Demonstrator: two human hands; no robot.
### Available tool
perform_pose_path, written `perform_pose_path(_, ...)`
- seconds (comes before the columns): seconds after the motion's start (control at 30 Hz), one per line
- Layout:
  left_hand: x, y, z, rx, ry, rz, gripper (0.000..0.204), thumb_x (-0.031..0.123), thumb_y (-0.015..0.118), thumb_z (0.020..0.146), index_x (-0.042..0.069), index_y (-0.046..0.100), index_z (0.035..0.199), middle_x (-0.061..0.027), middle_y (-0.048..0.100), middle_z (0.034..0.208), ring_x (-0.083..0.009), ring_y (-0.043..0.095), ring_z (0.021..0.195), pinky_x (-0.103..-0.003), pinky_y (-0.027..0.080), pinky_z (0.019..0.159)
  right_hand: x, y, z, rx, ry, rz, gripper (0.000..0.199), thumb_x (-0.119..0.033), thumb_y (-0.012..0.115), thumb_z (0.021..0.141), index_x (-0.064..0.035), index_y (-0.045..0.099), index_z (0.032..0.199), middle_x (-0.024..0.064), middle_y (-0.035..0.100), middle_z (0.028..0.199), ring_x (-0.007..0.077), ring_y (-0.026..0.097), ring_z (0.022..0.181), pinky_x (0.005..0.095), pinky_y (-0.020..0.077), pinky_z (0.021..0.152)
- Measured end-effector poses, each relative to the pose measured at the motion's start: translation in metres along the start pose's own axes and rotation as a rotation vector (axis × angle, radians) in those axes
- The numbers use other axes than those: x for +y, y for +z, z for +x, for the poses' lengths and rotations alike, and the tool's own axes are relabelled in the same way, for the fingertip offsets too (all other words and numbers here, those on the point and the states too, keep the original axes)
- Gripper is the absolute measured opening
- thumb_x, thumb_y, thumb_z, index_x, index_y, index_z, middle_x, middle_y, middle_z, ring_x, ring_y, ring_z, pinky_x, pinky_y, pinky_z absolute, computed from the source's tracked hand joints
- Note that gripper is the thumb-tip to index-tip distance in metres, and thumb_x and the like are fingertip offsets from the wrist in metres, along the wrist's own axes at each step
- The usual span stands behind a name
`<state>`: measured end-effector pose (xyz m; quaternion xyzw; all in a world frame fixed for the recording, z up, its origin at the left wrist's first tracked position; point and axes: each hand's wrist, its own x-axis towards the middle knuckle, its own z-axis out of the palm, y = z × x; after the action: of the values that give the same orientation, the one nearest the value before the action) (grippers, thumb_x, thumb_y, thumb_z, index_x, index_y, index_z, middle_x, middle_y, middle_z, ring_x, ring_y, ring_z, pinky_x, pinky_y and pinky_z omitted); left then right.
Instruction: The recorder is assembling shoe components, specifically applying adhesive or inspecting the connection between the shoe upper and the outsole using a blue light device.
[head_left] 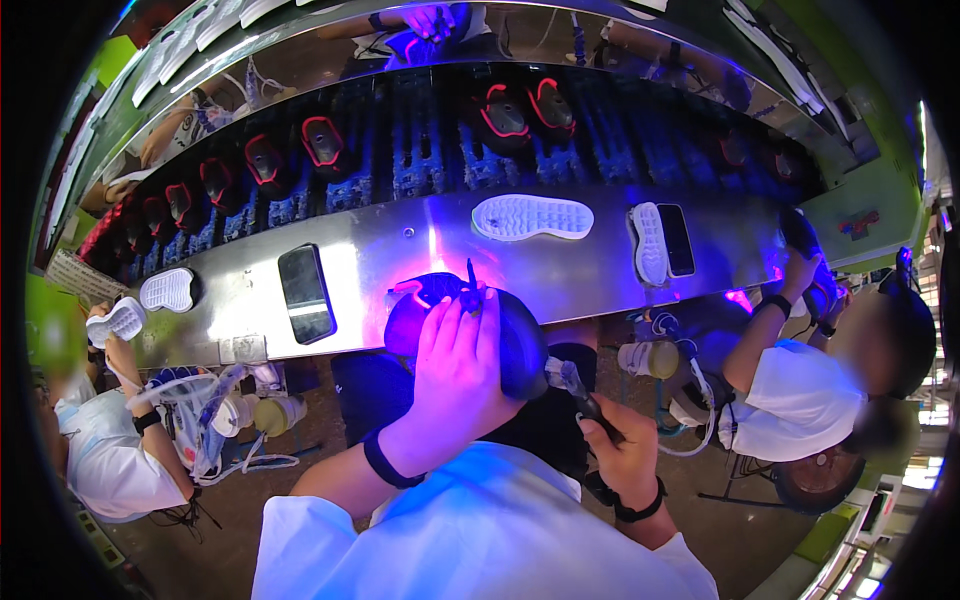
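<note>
My left hand (458,362) lies over a black shoe upper (522,340), fingers stretched along it and holding it at the near edge of the metal bench. Purple light falls on that hand and the shoe. Its underside and my left thumb are hidden. In my right hand (626,458) is a brush (580,396) with a dark handle, the fingers wrapped round it. The pale brush head touches or nearly touches the right end of the shoe upper; I cannot tell which. A white shoe sole (532,217) rests on the bench beyond the shoe.
A dark phone (307,292) lies at left on the metal bench (375,235). At right lie another white sole (648,243) and phone (678,240). Behind runs a conveyor (415,150) with several red-trimmed black uppers. Co-workers sit both sides; a pot (650,359) hangs below the bench.
</note>
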<state>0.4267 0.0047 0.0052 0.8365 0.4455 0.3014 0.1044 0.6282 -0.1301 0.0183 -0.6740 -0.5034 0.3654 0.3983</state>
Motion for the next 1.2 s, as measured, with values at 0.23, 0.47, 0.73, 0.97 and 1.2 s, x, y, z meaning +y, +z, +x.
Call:
perform_pose_path(0.23, -0.022, -0.007, 0.032, 0.018, -0.025, -0.164, 0.103, 0.041, 0.09, 0.062, -0.007, 0.047, 0.143, -0.0242, 0.064, 0.12, -0.0447, 0.061, 0.117, -0.055, 0.04, 0.111, -0.029, -0.015, 0.046, -0.016, -0.2, -0.241, 0.032, -0.005, 0.077, 0.086, -0.0022, 0.073, 0.118, 0.0083, 0.055, 0.071, 0.0166, 0.053, 0.06, 0.029, 0.0427, 0.058)
perform_pose_path(0.47, -0.058, -0.013, 0.056, -0.055, -0.009, -0.268, 0.101, 0.046, 0.089, 0.063, -0.005, 0.05, 0.141, -0.0238, 0.065, 0.124, -0.0404, 0.063, 0.114, -0.052, 0.043, 0.108, -0.044, -0.006, 0.096, -0.013, -0.367, -0.414, 0.033, -0.003, 0.076, 0.085, -0.0008, 0.072, 0.118, 0.0104, 0.063, 0.076, 0.0197, 0.058, 0.063, 0.0304, 0.0463, 0.06)
perform_pose_path(0.73, -0.106, -0.017, 0.053, -0.268, 0.075, 0.2, 0.096, 0.038, 0.081, 0.078, 0.004, 0.036, 0.156, -0.0176, 0.066, 0.106, -0.0357, 0.07, 0.094, -0.044, 0.056, 0.078, 0.014, 0.035, 0.12, 0.047, -0.351, -0.102, 0.035, -0.006, 0.076, 0.088, 0.0029, 0.07, 0.122, 0.0064, 0.069, 0.088, 0.0154, 0.064, 0.073, 0.0271, 0.0511, 0.069)
perform_pose_path(0.97, -0.11, -0.033, 0.035, -0.23, 0.172, -0.004, 0.103, 0.04, 0.087, 0.069, 0.004, 0.04, 0.154, -0.0179, 0.067, 0.106, -0.032, 0.072, 0.087, -0.04, 0.057, 0.071, -0.027, -0.006, 0.126, -0.102, -0.237, 0.023, 0.036, -0.016, 0.072, 0.095, 0.0049, 0.068, 0.125, 0.0015, 0.066, 0.079, 0.0093, 0.061, 0.07, 0.0259, 0.0487, 0.065)
perform_pose_path(1.2, -0.081, -0.053, 0.022, -0.328, 0.185, -0.155, 0.117, 0.045, 0.093, 0.058, 0.0, 0.04, 0.151, -0.0164, 0.072, 0.1, -0.0349, 0.073, 0.083, -0.043, 0.058, 0.068, -0.084, -0.053, 0.114, -0.193, -0.399, -0.394, 0.037, -0.002, 0.078, 0.081, -0.0041, 0.074, 0.118, 0.0128, 0.068, 0.082, 0.0235, 0.065, 0.068, 0.0323, 0.0505, 0.066)
